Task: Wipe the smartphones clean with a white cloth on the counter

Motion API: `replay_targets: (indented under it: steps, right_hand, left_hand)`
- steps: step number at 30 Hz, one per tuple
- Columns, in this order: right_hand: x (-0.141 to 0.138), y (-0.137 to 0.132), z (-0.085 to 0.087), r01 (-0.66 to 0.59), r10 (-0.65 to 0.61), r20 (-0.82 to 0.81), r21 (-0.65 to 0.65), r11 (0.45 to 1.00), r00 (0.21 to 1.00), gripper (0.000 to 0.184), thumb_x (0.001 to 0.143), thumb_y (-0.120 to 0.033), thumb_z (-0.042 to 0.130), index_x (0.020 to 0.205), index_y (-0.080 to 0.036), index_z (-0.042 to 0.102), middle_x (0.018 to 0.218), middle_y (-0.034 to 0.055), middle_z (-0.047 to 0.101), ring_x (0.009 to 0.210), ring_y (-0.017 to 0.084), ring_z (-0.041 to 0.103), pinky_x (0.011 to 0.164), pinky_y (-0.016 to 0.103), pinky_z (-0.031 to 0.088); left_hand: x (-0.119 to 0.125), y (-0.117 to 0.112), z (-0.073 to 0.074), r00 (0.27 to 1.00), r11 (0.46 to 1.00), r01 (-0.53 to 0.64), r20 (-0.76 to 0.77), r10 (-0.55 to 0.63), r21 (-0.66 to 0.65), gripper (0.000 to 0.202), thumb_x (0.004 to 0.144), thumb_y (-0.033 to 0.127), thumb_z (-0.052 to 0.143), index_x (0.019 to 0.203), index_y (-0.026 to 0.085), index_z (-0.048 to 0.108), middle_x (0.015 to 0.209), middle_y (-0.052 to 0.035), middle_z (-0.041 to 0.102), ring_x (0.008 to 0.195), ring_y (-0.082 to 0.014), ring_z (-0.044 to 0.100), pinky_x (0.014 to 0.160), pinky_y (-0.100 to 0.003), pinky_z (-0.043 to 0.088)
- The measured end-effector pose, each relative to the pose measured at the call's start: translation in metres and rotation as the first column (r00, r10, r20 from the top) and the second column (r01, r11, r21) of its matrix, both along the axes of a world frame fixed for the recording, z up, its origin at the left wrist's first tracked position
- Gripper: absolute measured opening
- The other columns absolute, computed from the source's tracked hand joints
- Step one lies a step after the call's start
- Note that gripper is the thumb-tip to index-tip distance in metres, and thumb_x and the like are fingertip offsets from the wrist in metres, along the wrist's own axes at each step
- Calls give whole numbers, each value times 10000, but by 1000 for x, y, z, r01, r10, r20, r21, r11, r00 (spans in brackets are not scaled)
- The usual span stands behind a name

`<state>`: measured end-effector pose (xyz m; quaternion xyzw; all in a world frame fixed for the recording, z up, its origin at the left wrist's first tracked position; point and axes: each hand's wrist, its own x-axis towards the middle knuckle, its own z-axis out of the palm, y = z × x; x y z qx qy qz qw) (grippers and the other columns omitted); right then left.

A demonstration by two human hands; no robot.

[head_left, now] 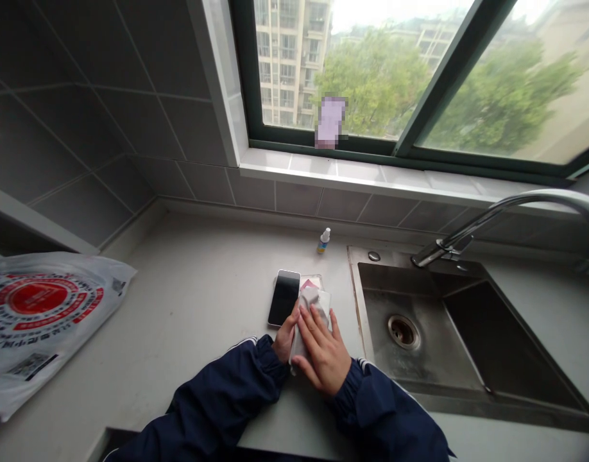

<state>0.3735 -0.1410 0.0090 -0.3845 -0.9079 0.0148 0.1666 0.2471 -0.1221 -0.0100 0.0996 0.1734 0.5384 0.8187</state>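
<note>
Our right hand [323, 351] lies flat, fingers spread, on the wrapper [308, 307], and our left hand [285, 338] pinches its edge. Its long axis points away, and the tabletop [203, 301] is open leftward.

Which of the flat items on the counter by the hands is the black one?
The phone, lying left of the pale packet under the right hand; it alone has a dark glossy face.

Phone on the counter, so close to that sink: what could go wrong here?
The phone lies loose beside the left hand, so a nudge might slide it. The right hand presses flat on a pale wrapper close to the sink. If water runs, splashes could reach both. The small bottle standing behind might tip if someone knocks it.
</note>
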Motion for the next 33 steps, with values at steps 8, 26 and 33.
replay_targets:
  steps: [8, 26, 33]
  right_hand:
    - [12, 21, 8, 61, -61, 31, 2, 998, 998, 694, 969, -389, 441, 1546, -124, 161, 1575, 134, 236, 1475, 298, 197, 1168, 600, 143]
    - [-3, 46, 20, 66, -63, -67, 48, 997, 996, 615, 983, -370, 388, 1516, -95, 252, 1581, 129, 230, 1488, 273, 153, 1194, 556, 13]
    - [-11, 41, 0, -40, 51, -163, 70, 997, 985, 631, 980, -380, 409, 1515, -83, 261, 1561, 164, 279, 1471, 329, 192, 1180, 590, 139]
  left_hand:
    - [5, -5, 0, 999, 996, 10, -45, -6, 88, 459, 927, 317, 426, 1352, 200, 554, 1411, -44, 551, 1469, -255, 210, 1207, -390, 94]
    - [-6, 10, 5, 952, 957, -71, -269, 149, 281, 575, 902, 373, 523, 1456, 269, 412, 1577, -3, 322, 1496, -254, 102, 1229, -415, 13]
    - [-20, 27, 8, 969, 948, -75, -200, 142, 310, 607, 919, 388, 488, 1494, 282, 323, 1509, -50, 436, 1451, -271, 273, 1220, -475, 77]
